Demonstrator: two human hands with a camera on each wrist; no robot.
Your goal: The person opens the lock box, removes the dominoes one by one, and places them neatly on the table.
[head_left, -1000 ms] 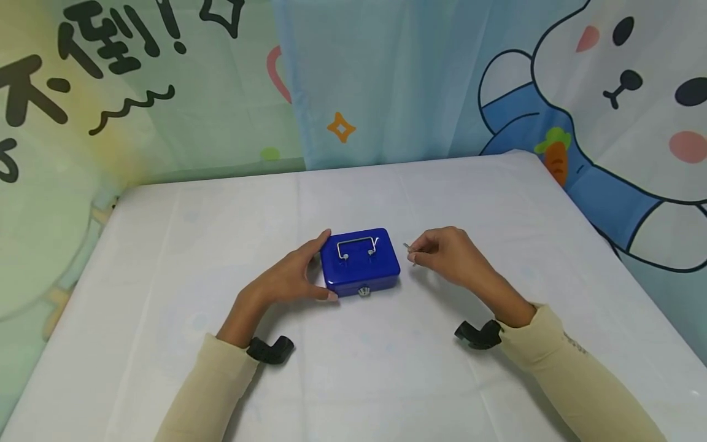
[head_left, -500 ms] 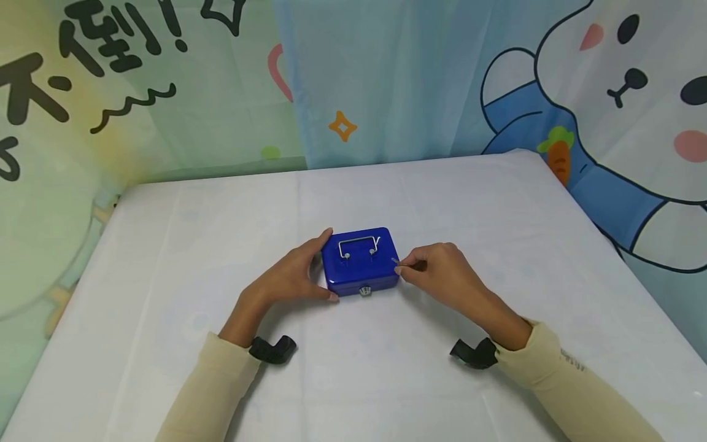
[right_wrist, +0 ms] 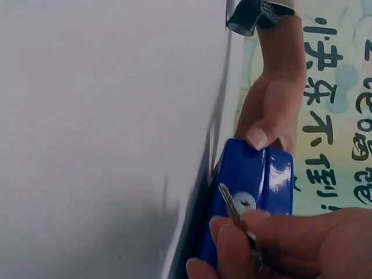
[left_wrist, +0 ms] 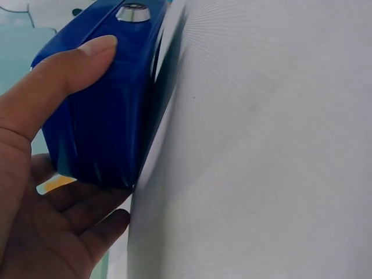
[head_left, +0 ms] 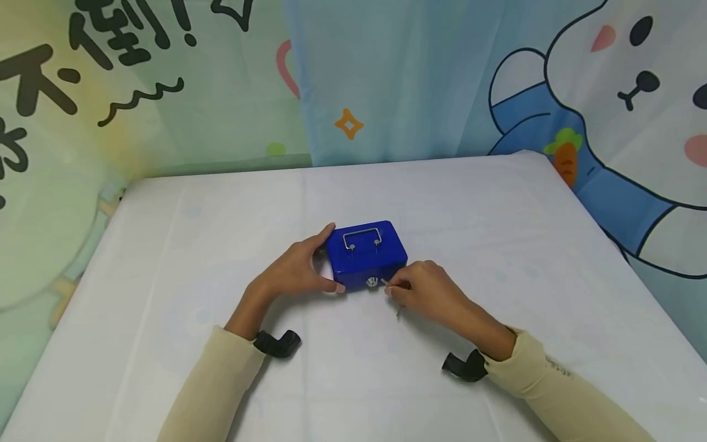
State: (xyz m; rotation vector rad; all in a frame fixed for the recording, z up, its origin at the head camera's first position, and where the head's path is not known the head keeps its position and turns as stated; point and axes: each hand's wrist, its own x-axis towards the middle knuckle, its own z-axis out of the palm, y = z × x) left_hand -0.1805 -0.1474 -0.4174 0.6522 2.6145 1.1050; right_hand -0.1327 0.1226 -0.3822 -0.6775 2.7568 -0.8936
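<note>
“Two hands, one blue box (head_left: pixel 364 263): where does it sit for you?”

“At twelve o'clock, straight ahead of you on the desk (head_left: pixel 469 209), its wire handle (head_left: pixel 361 231) on top and its lock (head_left: pixel 372 282) on the six o'clock face, towards you.”

“And why is your left hand (head_left: pixel 293 270) at the box's nine o'clock?”

“Most likely to keep the box from sliding or turning. You grip that end, thumb on the front face, forefinger at the back corner, the span opened as wide as the box is deep. That leaves the lock uncovered.”

“What about your right hand (head_left: pixel 425 287)?”

“At the box's four o'clock, thumb and forefinger closed in a pinch on a metal key (right_wrist: pixel 229 203). Its blade sticks out past your fingers, probably so that its end is free; the tip is just beside the lock, at its three o'clock, and doesn't look inserted. Something small and metallic (head_left: pixel 398 312) hangs below, too blurred to name.”
</note>
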